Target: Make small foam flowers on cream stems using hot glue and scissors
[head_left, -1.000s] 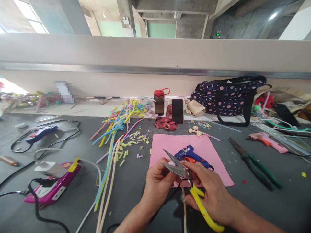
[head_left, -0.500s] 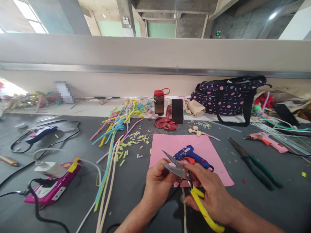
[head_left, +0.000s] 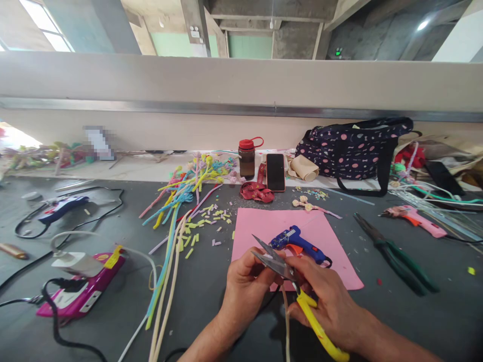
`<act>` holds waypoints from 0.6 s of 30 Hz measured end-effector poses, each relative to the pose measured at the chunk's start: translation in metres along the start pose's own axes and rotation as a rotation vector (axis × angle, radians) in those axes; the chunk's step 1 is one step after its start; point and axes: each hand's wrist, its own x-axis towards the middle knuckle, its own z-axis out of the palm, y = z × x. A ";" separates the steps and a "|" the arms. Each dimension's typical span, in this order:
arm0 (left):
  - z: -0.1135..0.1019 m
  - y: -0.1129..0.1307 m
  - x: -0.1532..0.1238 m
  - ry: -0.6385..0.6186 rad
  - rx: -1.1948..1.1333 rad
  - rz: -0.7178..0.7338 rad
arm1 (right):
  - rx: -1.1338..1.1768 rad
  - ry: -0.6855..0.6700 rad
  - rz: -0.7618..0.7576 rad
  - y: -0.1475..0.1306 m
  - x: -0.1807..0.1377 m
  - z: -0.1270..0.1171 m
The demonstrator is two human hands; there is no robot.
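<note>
Under both hands lies one big dark table (head_left: 211, 301). Far past the hands and off to the right sits one spotty bag (head_left: 350, 151), pushed to the back, likely to keep the middle free. Right under the hands lies one pink sheet (head_left: 260, 226), maybe to keep glue off the table. To the left of the hands spreads a bunch of fuzzy stems (head_left: 181, 201), too many to count. To the right lies one pair of green pliers (head_left: 396, 254). There are two glue guns: a blue glue gun (head_left: 302, 244) just past the fingers, and a pink glue gun (head_left: 413, 217) far right. The right hand (head_left: 332, 306) is wrapped tight around the yellow handles of one pair of scissors (head_left: 304, 301), with the blades apart. The left hand (head_left: 245, 286) is pinched shut right beside the blades, on what looks like the top of one cream stem (head_left: 286, 317), likely to hold it steady. The stem hangs down between the hands. Many tiny cut bits (head_left: 211, 216) lie to the left.
</note>
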 end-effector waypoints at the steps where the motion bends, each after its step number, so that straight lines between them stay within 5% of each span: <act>1: 0.000 0.001 0.000 0.001 0.006 0.001 | -0.006 0.006 -0.005 0.000 0.000 0.000; 18: -0.003 0.007 0.002 0.040 0.084 0.021 | -0.031 0.026 -0.035 0.002 0.000 -0.001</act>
